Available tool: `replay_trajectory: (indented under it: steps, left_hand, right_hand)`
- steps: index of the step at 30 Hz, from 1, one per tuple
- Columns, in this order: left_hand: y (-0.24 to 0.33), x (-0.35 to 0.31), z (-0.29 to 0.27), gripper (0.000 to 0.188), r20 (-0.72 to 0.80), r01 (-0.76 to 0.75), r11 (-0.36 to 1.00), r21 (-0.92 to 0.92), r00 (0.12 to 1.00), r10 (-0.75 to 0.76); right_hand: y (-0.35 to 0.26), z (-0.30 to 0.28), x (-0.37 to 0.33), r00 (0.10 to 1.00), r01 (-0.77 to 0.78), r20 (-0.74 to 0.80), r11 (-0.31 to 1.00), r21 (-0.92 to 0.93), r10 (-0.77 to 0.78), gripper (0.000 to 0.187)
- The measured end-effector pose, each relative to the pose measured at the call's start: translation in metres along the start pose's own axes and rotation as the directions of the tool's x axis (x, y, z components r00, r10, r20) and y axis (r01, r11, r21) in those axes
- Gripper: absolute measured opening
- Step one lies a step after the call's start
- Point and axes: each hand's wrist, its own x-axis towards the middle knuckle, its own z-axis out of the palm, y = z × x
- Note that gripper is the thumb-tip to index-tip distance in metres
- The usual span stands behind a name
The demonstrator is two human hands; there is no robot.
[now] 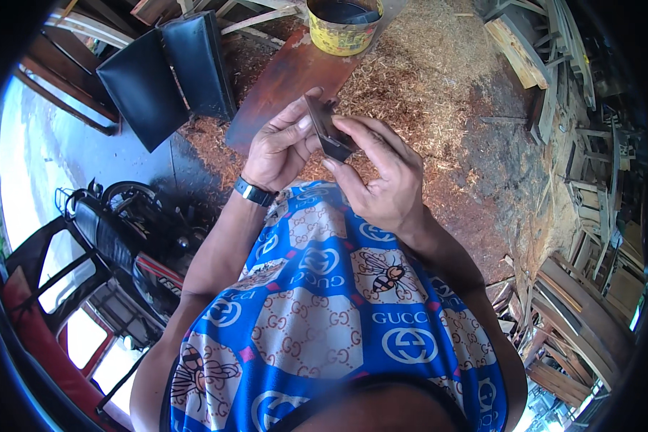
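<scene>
Held up in front of my chest is a small dark, flat piece (322,128) with straight edges and a blocky lower end. It looks like metal or dark plastic, but its exact kind cannot be made out. My left hand (281,147), with a watch on the wrist, grips its left side, thumb along the face. The fingers and thumb of my right hand (385,169) close on its right side and lower end. Part of the piece is hidden behind the right fingers.
A yellow bucket (342,37) with dark contents stands on a reddish-brown board (288,86) ahead. Wood shavings (425,93) cover the ground. Black padded panels (169,79) stand at the left, above a parked motorcycle (122,223). Stacked timber (583,302) lines the right.
</scene>
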Motion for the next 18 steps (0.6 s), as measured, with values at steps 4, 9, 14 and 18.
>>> replay_trajectory:
  steps: [4, 9, 14, 18]
  left_hand:
    - [-0.001, 0.000, 0.001, 0.045, 0.026, 0.014, 0.998, -0.054, 1.000, -0.012]
    - [0.001, 0.000, 0.002, 0.044, 0.044, 0.004, 0.997, -0.082, 0.999, -0.001]
    - [-0.001, 0.002, -0.001, 0.044, 0.045, 0.002, 0.995, -0.102, 0.999, 0.003]
    - [-0.002, 0.003, 0.001, 0.045, -0.033, 0.005, 0.999, -0.052, 0.999, -0.007]
  right_hand:
    - [-0.008, 0.002, 0.010, 1.000, 0.012, -0.018, 0.999, -0.051, -0.013, 0.044]
    - [-0.006, 0.003, 0.018, 1.000, 0.027, -0.010, 0.998, -0.055, -0.027, 0.042]
    - [-0.005, 0.001, 0.020, 1.000, -0.010, 0.000, 0.999, -0.041, 0.010, 0.044]
    - [-0.001, 0.000, 0.021, 1.000, -0.011, -0.018, 0.999, -0.040, 0.010, 0.044]
